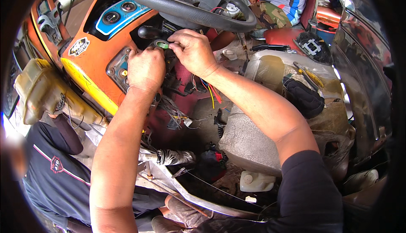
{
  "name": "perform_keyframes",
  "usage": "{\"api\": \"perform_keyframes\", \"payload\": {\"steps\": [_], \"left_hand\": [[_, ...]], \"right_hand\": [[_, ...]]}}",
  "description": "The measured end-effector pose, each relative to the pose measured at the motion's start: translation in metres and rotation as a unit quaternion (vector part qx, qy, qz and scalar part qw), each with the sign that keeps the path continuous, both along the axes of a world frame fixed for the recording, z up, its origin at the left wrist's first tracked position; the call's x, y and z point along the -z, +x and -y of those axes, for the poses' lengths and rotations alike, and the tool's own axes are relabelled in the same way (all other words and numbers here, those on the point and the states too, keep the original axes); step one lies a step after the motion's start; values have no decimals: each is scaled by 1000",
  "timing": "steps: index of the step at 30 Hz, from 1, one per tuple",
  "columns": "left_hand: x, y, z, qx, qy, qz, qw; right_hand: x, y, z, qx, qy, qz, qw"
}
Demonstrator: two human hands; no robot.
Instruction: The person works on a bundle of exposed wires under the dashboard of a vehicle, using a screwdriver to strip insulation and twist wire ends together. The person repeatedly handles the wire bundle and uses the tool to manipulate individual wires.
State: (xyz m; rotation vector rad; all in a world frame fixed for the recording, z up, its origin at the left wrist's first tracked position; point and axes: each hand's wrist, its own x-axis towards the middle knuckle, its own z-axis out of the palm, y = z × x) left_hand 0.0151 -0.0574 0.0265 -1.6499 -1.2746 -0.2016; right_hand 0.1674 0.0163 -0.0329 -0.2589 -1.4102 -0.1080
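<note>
Just below the steering wheel, my hands work close together at the orange dashboard. My right hand is closed in a pinch on a small dark ring with a green inside, which looks like a roll of tape. Beside it, my left hand has its fingers curled, knuckles up, near a panel with a yellow knob. What those fingers grip is hidden under the hand. A black lever knob sticks out right above the hands. Loose wires hang below them.
A worn grey seat lies under my right arm, with a black glove-like item and yellow-handled pliers on it. One person in a dark shirt is at the left; another in camouflage trousers sits beyond the wheel.
</note>
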Motion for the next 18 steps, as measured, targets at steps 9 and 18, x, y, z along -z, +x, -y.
{"api": "perform_keyframes", "payload": {"steps": [9,18], "left_hand": [[-9,29,10,0,-35,119,992],[-11,15,6,6,-18,62,998]], "right_hand": [[-9,-10,16,-42,-85,79,992],[-8,6,33,23,-296,130,946]]}}
